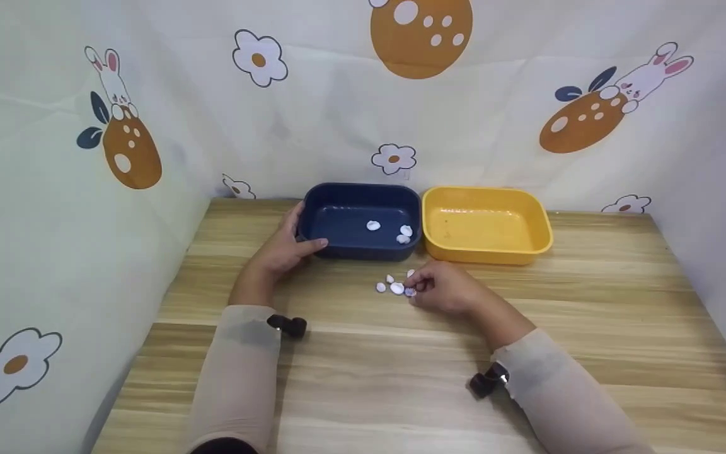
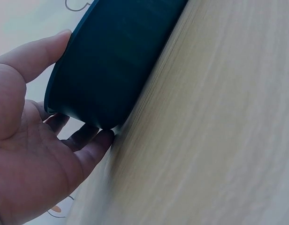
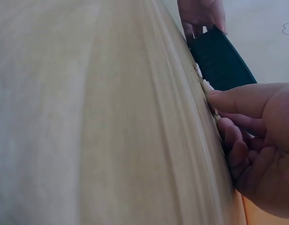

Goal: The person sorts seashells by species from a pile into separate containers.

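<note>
My left hand (image 1: 280, 249) grips the left end of a dark blue plastic basin (image 1: 363, 253), thumb over the front rim and fingers round the side; the left wrist view shows the fingertips low on its wall (image 2: 100, 70). Inside the basin lie white seashells (image 1: 373, 225), two of them close together in the right corner. On the table in front, several small shells (image 1: 397, 288) form a loose group. With curled fingers, my right hand (image 1: 448, 287) pinches a purplish shell (image 1: 409, 292) at the group's right side, low over the table; the fingertips partly hide it.
A yellow basin (image 1: 488, 257) stands right beside the blue one, with no shells in it. Both sit at the back of the wood-grain table (image 1: 363, 378), before a patterned cloth wall (image 1: 331, 126). Small black cameras (image 1: 290, 326) are strapped at both wrists.
</note>
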Action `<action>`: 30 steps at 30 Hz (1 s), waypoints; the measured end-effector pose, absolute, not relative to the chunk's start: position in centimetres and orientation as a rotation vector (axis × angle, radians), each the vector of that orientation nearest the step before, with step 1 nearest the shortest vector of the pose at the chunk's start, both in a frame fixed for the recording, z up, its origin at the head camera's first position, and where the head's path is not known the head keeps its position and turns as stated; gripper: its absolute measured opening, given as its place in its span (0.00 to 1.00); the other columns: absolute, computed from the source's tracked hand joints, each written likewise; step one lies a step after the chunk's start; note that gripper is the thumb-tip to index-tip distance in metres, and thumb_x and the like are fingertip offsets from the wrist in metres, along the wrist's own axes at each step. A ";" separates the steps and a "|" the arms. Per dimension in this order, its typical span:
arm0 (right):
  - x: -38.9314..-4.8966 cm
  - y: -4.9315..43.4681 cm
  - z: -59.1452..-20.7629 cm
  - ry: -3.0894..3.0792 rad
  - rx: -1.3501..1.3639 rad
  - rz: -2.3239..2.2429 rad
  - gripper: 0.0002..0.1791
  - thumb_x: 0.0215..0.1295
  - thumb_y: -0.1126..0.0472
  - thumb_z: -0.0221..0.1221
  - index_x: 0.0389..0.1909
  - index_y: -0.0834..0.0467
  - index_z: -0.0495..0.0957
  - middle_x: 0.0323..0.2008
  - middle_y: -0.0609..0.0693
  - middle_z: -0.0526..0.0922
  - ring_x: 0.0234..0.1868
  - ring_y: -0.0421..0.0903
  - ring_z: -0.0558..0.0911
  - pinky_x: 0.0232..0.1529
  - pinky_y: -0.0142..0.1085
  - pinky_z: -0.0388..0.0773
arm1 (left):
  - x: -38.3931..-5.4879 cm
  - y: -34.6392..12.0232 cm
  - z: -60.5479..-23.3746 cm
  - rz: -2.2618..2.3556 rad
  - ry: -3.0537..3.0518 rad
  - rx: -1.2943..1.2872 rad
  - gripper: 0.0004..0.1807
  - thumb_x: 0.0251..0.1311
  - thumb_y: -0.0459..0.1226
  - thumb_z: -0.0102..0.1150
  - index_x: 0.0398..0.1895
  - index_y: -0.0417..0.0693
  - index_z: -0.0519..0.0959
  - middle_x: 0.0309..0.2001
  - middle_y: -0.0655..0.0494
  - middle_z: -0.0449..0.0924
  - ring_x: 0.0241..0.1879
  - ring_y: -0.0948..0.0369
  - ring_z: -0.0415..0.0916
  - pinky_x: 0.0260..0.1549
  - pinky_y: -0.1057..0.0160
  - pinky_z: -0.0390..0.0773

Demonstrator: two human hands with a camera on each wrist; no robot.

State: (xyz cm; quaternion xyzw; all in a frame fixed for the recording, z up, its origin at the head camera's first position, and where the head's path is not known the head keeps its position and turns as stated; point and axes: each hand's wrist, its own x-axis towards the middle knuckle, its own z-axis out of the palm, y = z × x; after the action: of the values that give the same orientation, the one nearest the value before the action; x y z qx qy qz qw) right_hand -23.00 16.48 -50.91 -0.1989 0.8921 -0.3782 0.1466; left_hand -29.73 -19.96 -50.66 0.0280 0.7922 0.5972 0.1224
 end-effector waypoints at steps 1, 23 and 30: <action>-23.0 16.4 -50.9 2.576 -0.568 -1.076 0.13 0.59 0.63 0.75 0.47 0.54 0.91 0.36 0.46 0.86 0.39 0.39 0.78 0.42 0.32 0.78 | -29.7 -20.0 -50.7 1.743 2.310 0.079 0.61 0.63 0.42 0.76 0.89 0.64 0.43 0.90 0.53 0.31 0.88 0.51 0.32 0.87 0.47 0.43; -22.7 16.7 -49.8 2.553 -0.498 -1.127 0.14 0.61 0.65 0.73 0.47 0.51 0.90 0.37 0.46 0.88 0.40 0.42 0.81 0.45 0.36 0.79 | -29.7 -19.9 -50.5 1.728 2.321 0.078 0.61 0.62 0.43 0.77 0.89 0.67 0.43 0.90 0.53 0.30 0.88 0.49 0.34 0.85 0.45 0.52; -22.4 17.6 -47.6 2.551 -0.436 -1.217 0.16 0.61 0.67 0.70 0.49 0.53 0.89 0.40 0.50 0.86 0.42 0.46 0.81 0.45 0.37 0.80 | -29.8 -20.0 -50.7 1.682 2.372 0.114 0.61 0.63 0.45 0.76 0.90 0.61 0.42 0.90 0.51 0.32 0.89 0.49 0.34 0.87 0.46 0.41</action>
State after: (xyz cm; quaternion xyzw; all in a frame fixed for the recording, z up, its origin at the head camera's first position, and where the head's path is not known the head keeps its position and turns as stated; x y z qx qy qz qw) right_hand -22.38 17.57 -47.64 -0.1508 0.8832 -0.4213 0.1404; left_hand -29.81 -20.02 -50.68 0.0390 0.8097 0.5741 0.1153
